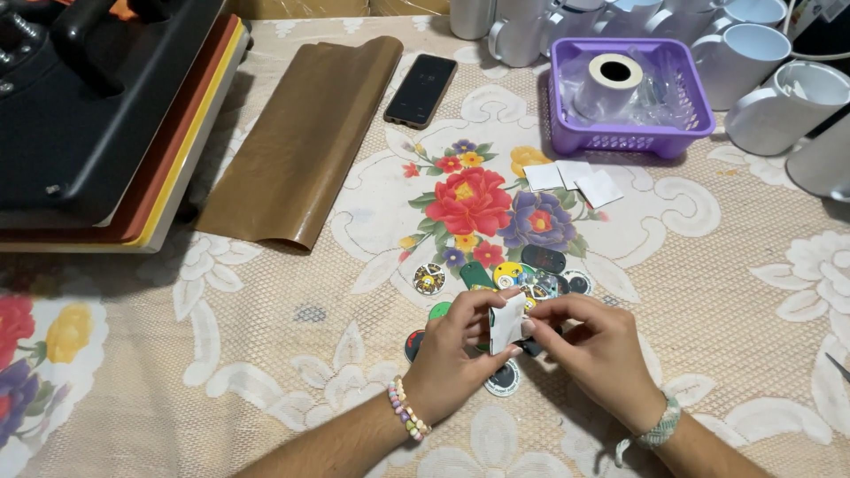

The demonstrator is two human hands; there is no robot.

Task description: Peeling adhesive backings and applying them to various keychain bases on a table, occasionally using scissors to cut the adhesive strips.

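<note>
At the lower middle of the frame, your left hand [452, 358] and right hand [595, 347] pinched a small white paper [506, 323] between them, fingers clenched on its edges. It stood upright just above the printed badges [496, 283] scattered on the floral tablecloth [266, 354]. Toward the upper right sat a purple basket [629, 133], and a phone [421, 90] lay at top centre.

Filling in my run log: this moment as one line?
left hand: holds white paper piece | right hand: pinches it | below: printed tags
</note>
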